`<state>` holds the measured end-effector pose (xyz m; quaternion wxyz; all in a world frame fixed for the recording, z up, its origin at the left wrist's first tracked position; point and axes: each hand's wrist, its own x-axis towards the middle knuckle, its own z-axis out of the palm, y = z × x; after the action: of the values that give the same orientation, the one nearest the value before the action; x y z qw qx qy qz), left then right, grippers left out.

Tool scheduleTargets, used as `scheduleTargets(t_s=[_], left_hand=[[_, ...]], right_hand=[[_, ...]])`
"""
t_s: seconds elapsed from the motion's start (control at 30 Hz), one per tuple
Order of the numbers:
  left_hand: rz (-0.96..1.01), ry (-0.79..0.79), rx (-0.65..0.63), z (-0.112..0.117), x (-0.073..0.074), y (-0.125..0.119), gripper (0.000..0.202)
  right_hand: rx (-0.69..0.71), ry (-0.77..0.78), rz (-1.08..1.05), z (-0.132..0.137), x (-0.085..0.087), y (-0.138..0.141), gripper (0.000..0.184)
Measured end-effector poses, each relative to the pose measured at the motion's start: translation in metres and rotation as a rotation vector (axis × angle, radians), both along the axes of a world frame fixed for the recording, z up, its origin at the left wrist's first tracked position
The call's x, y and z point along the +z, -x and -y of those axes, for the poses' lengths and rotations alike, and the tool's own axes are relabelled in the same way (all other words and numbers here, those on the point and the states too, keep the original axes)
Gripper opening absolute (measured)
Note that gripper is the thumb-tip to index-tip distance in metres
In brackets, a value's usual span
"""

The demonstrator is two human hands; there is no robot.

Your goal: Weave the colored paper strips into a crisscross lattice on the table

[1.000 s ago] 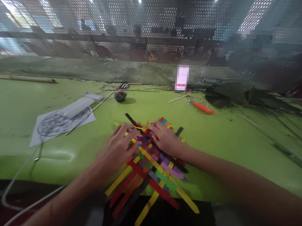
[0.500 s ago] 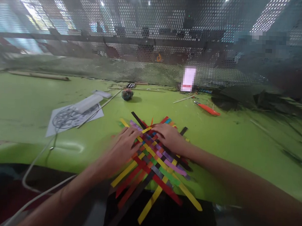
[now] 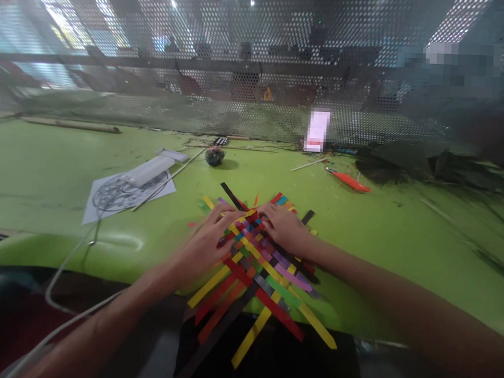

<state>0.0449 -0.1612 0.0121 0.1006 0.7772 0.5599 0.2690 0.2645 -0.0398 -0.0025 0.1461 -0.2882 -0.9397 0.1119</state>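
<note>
A mat of woven coloured strips (image 3: 257,250) lies on the near edge of the green table, its loose red, yellow and black ends reaching over the edge. My left hand (image 3: 210,234) rests on the mat's left side, thumb and forefinger spread apart, the forefinger reaching to a short yellow strip (image 3: 250,213). Across from it, my right hand (image 3: 282,226) lies on the upper right of the weave. Its fingers are curled and closed at the right end of that yellow strip. A small orange tip (image 3: 256,199) sticks up just beyond the fingertips.
On the green table (image 3: 244,175) lie an orange-handled cutter (image 3: 350,181), a dark speckled ball (image 3: 214,156), and a printed paper (image 3: 97,190) under a white power strip (image 3: 148,171) with a trailing cable (image 3: 67,267). A perforated screen (image 3: 223,87) stands behind.
My left forefinger has slid toward the yellow strip and the left hand's fingers are bent more. The right hand stays nearly in place, its fingertips slightly more curled. The view has shifted slightly.
</note>
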Motion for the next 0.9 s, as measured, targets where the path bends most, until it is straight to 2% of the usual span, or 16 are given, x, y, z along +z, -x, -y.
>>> scheduleTargets(t_s=[0.1, 0.23, 0.43, 0.53, 0.67, 0.8, 0.9], left_hand=[[-0.054, 0.097, -0.108, 0.006, 0.010, 0.010, 0.062], [-0.166, 0.190, -0.173, 0.009, 0.020, 0.023, 0.065], [-0.107, 0.191, -0.191, 0.010, 0.026, 0.031, 0.049], [-0.072, 0.115, -0.110, 0.021, 0.025, 0.041, 0.039], [-0.092, 0.061, 0.043, 0.043, 0.015, 0.051, 0.034], [-0.069, 0.022, 0.155, 0.060, 0.002, 0.047, 0.033], [0.002, 0.025, 0.228, 0.063, -0.004, 0.040, 0.032]], right_hand=[[0.030, -0.025, 0.015, 0.002, 0.001, 0.000, 0.039], [0.072, -0.110, 0.056, 0.001, -0.001, 0.000, 0.058], [0.094, -0.181, 0.087, -0.002, -0.006, -0.001, 0.051], [0.097, -0.177, 0.078, -0.003, -0.007, -0.002, 0.053], [0.089, -0.152, 0.086, -0.004, -0.008, -0.002, 0.054], [0.106, -0.139, 0.083, -0.004, -0.006, -0.002, 0.054], [0.105, -0.118, 0.072, -0.003, -0.003, -0.002, 0.053]])
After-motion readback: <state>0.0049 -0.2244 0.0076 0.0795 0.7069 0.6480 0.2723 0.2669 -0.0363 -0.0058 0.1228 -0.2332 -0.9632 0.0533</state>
